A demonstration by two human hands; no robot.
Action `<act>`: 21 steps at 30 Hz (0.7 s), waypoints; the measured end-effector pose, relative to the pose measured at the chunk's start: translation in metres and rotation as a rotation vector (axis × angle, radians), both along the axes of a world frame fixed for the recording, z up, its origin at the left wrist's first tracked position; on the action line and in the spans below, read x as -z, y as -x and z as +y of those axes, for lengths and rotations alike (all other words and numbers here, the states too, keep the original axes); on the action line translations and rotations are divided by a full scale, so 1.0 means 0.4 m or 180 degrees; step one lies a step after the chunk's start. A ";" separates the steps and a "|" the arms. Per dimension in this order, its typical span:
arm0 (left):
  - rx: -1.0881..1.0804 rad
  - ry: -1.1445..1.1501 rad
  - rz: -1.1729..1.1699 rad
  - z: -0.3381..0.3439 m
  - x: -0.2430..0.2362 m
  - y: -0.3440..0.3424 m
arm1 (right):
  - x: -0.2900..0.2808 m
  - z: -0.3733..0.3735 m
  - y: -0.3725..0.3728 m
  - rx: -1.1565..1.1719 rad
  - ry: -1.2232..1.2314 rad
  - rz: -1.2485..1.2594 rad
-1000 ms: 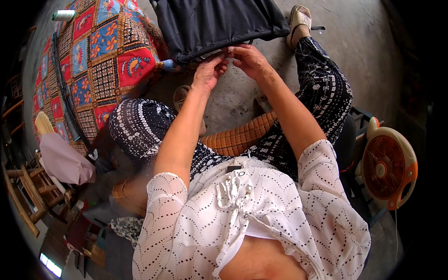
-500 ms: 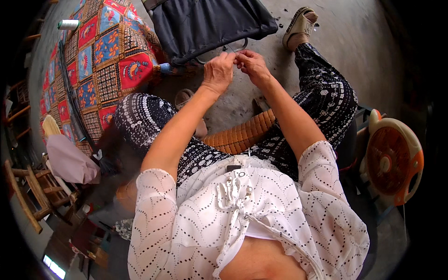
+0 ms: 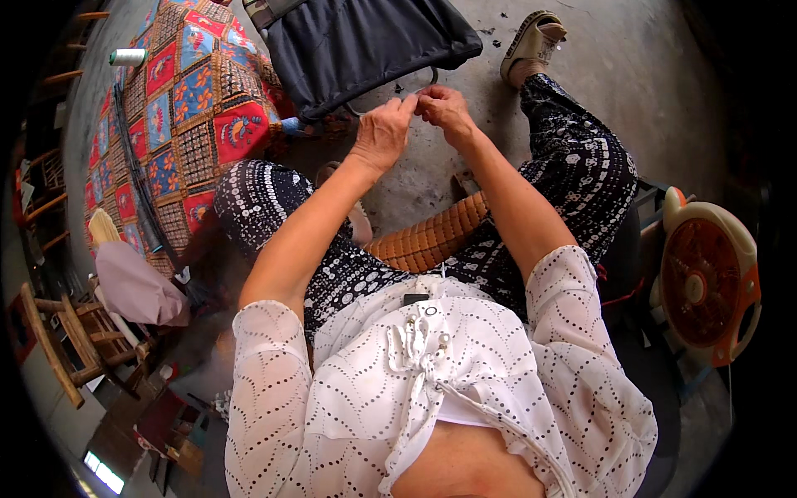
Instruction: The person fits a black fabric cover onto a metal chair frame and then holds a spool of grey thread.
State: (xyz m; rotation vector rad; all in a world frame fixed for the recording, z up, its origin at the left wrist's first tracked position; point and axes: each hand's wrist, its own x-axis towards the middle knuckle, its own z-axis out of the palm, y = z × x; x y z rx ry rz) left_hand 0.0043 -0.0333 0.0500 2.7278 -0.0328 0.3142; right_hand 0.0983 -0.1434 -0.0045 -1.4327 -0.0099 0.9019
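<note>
My left hand point(image 3: 383, 134) and my right hand point(image 3: 446, 109) meet fingertip to fingertip in front of me, both closed in a pinch. Whatever lies between the fingers is too small to make out. Just beyond them is a black fabric piece point(image 3: 365, 50), gathered along its near edge. A thin curved hoop point(image 3: 434, 76) pokes out from under that edge, close behind my fingers. To the left, a patterned patchwork cloth point(image 3: 195, 108) in red and blue covers something bulky. On it lie a spool of pale thread point(image 3: 127, 57) and a bundle of thin black strips point(image 3: 137, 170).
An orange and cream fan point(image 3: 706, 278) stands close on my right. At the left are a wooden stool point(image 3: 70, 340) and a mauve cloth point(image 3: 139, 284) over something. Dark scraps point(image 3: 495, 41) lie on the concrete floor point(image 3: 614, 66). My slippered foot point(image 3: 531, 51) is stretched forward.
My hands have drawn slightly apart at the wrists, the left shifting a little left, with fingertips still together. The view has turned slightly.
</note>
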 end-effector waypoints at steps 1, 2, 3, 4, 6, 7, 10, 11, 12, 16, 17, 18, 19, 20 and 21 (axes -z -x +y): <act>-0.0002 -0.0073 -0.0002 0.025 0.010 -0.010 | 0.001 0.014 0.005 -0.0069 -0.0021 0.0017; -0.0001 -0.0146 -0.0005 0.052 0.021 -0.022 | 0.001 0.028 0.009 -0.0134 -0.0042 0.0034; 0.0020 -0.0322 0.0038 0.078 0.043 -0.032 | 0.001 0.042 0.010 -0.0219 0.0024 -0.0013; 0.0038 -0.0444 0.0092 0.097 0.058 -0.038 | -0.001 0.051 0.013 -0.0317 0.0077 -0.0046; 0.0078 -0.0694 0.0199 0.131 0.087 -0.044 | -0.008 0.065 0.015 -0.0445 0.0131 -0.0128; 0.0098 -0.0753 -0.0064 0.137 0.093 -0.045 | -0.016 0.063 0.013 -0.0468 0.0140 -0.0175; -0.0009 -0.0744 -0.0299 0.118 0.103 -0.026 | -0.026 0.047 0.003 -0.0386 -0.0014 -0.0244; -0.0110 -0.0651 -0.0553 0.108 0.102 -0.023 | -0.029 0.039 0.000 -0.0330 -0.0094 -0.0255; -0.0224 -0.0549 -0.0604 0.095 0.102 -0.021 | -0.030 0.029 -0.004 -0.0295 -0.0064 -0.0282; -0.0765 0.0159 -0.0885 0.041 0.075 -0.035 | -0.047 0.011 -0.022 -0.0143 -0.0092 -0.0299; -0.0927 0.0416 -0.0958 0.028 0.073 -0.037 | -0.046 0.012 -0.022 -0.0097 -0.0156 -0.0229; -0.1182 0.0729 -0.0973 0.013 0.073 -0.037 | -0.045 0.014 -0.021 -0.0051 -0.0220 -0.0159; -0.1433 0.1051 -0.0985 -0.005 0.076 -0.037 | -0.043 0.016 -0.023 -0.0040 -0.0198 -0.0137; -0.1681 0.1374 -0.0994 -0.019 0.077 -0.037 | -0.042 0.018 -0.026 -0.0029 -0.0177 -0.0116; -0.1822 0.1549 -0.1055 -0.028 0.078 -0.037 | -0.042 0.020 -0.027 -0.0016 -0.0155 -0.0095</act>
